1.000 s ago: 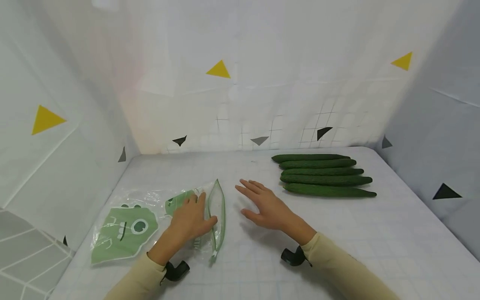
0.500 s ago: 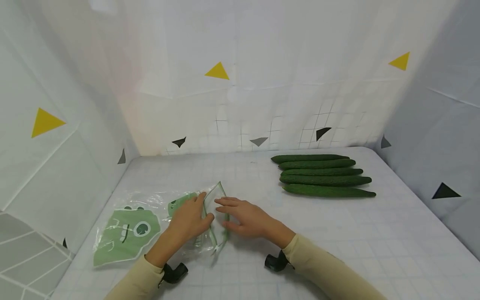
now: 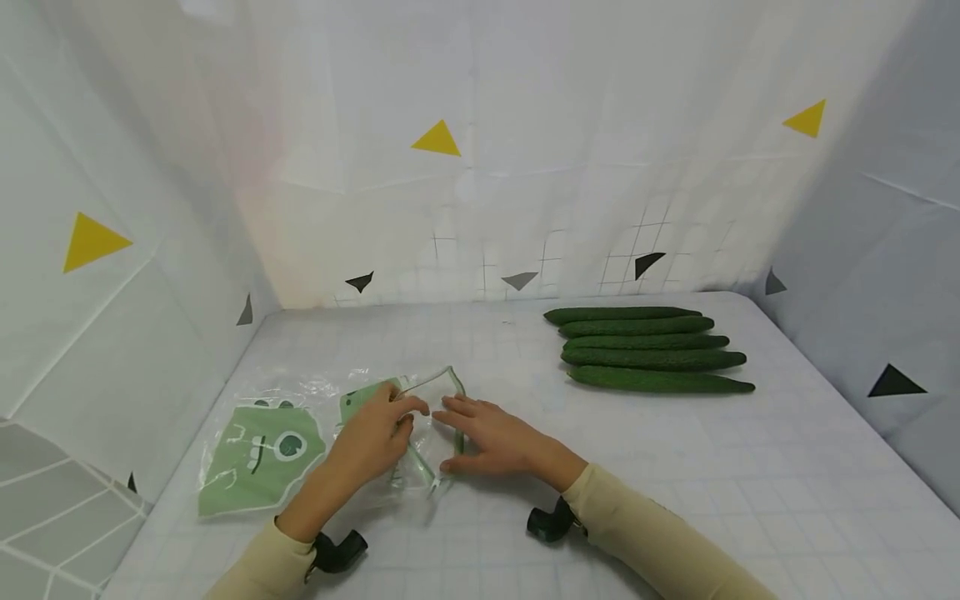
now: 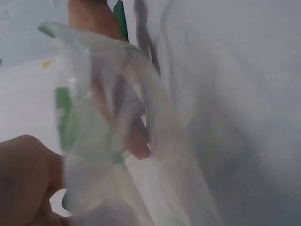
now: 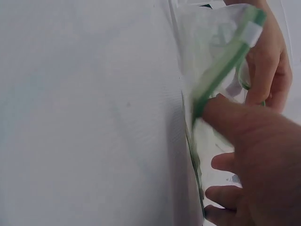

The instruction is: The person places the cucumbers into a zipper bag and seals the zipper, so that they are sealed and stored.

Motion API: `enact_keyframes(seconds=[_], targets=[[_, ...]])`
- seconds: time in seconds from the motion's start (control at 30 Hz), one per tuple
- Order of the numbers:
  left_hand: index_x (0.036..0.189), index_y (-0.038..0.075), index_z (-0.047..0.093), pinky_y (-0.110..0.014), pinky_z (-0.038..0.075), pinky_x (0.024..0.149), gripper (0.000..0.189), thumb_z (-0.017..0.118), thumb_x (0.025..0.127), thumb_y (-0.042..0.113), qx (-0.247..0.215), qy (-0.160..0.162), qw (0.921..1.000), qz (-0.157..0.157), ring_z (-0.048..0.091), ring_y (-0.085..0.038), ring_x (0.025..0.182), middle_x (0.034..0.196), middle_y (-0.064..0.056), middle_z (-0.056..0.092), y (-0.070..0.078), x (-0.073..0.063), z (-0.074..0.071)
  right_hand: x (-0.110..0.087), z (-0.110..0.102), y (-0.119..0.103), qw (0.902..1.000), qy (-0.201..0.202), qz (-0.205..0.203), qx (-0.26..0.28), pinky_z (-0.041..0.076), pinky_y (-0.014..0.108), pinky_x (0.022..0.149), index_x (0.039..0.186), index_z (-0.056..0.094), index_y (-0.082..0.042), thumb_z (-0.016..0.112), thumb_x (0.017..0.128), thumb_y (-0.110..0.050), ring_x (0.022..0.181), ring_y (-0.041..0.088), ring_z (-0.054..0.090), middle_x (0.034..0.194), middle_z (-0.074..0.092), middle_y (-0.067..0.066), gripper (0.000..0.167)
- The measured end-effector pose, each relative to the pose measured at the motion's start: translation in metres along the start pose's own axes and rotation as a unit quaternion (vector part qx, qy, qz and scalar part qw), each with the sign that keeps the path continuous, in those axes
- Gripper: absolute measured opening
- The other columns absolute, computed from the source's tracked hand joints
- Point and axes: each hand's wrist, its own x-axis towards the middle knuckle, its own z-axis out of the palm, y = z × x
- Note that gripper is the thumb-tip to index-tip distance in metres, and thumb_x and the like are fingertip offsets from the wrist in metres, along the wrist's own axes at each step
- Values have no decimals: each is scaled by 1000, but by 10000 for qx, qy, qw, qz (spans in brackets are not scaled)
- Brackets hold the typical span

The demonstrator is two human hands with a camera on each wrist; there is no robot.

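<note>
The left grip [image 3: 378,433] pinches the bag [image 3: 356,405] at its mouth, most of it lying leftward. The right grip [image 3: 491,436], spread, touches that mouth; cucumbers [image 3: 652,359] lie beyond, rightward.

Glossy clear plastic bag [image 3: 281,462]; rough-skinned cucumbers [image 3: 652,359]; matt cloth sleeves [image 3: 667,533].

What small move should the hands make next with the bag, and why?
Probably draw the green edges of the clear bag wider apart: they stand parted, with the left hand and right hand at opposite sides, while the cucumbers lie outside. A wider opening may ease any loading.
</note>
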Motion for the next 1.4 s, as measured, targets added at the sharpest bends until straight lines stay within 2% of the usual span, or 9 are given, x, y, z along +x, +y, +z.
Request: enact_keyframes(seconds=[0.13, 0.3, 0.53, 0.7, 0.9, 1.0, 1.1, 1.23, 1.4], targets=[[110, 5, 77, -37, 51, 61, 17, 66, 97, 7, 73, 200, 9996, -173, 53, -16, 69, 106, -12, 54, 1, -5, -4, -1, 1, 2, 9999, -28, -45, -156, 24, 53, 120, 163, 36, -12, 73, 96, -51, 154, 31, 24, 168, 26, 17, 86], [124, -4, 71, -41, 52, 58, 43, 76, 92, 24, 566, 646, 9955, -390, 57, -25, 75, 116, -19, 56, 3, -11, -7, -1, 2, 6, 10000, 71, 21, -27, 23, 53, 121, 167, 25, -16, 78, 94, -46, 153, 30, 26, 171, 16, 15, 95], [137, -4, 64, -37, 47, 51, 57, 73, 82, 7, 856, 872, 9915, -449, 52, -25, 67, 112, -25, 53, 9, -19, -7, 1, 3, 8, 9998, 79, 159, 135, 21, 51, 121, 169, 10, -21, 80, 93, -43, 147, 27, 39, 173, 10, 7, 105], [143, -5, 59, -32, 42, 51, 59, 66, 84, 2, 355, 581, 9952, -703, 44, -16, 60, 101, -17, 55, 12, -26, -9, 2, 4, 10, 9996, 86, 194, 187, 22, 51, 121, 169, 7, -23, 80, 92, -47, 148, 27, 37, 174, 6, 4, 109], [140, -8, 60, -29, 49, 58, 58, 63, 82, -9, -695, 950, 9919, -487, 52, -9, 66, 100, -13, 63, 9, -29, -9, 3, 1, 14, 9993, 122, 304, 179, 30, 50, 118, 169, 10, -30, 80, 91, -50, 149, 27, 36, 173, 3, -4, 107], [141, -8, 60, -29, 54, 63, 58, 64, 82, -7, -1036, 923, 9890, -514, 56, -10, 72, 98, -11, 62, 7, -27, -6, 4, 0, 20, 9991, 194, 193, 333, 36, 49, 115, 168, 21, -22, 81, 91, -45, 147, 30, 38, 173, 12, -1, 100], [143, -7, 57, -30, 56, 69, 60, 64, 84, -5, -1312, 770, 9861, -664, 58, -12, 77, 99, -10, 60, 6, -27, -3, 3, -3, 26, 9947, 425, -99, 929, 36, 46, 115, 161, 38, -10, 76, 98, -27, 148, 28, 36, 169, 28, 4, 75], [147, -6, 54, -33, 57, 73, 63, 63, 85, -6, -1479, 750, 9828, -812, 59, -14, 81, 100, -8, 59, 2, -28, 0, -2, -12, 28, 9729, 1022, -390, 2035, 40, 48, 112, 144, 61, -2, 64, 100, 2, 143, 21, 44, 153, 54, 6, 44], [149, 0, 54, -33, 56, 76, 66, 64, 84, -7, -1644, 792, 9789, -916, 59, -16, 85, 102, -5, 60, -3, -29, 0, -23, -31, 32, 9575, 1592, -208, 2396, 48, 47, 105, 134, 69, -6, 62, 101, 3, 134, 20, 55, 139, 65, 1, 35]])
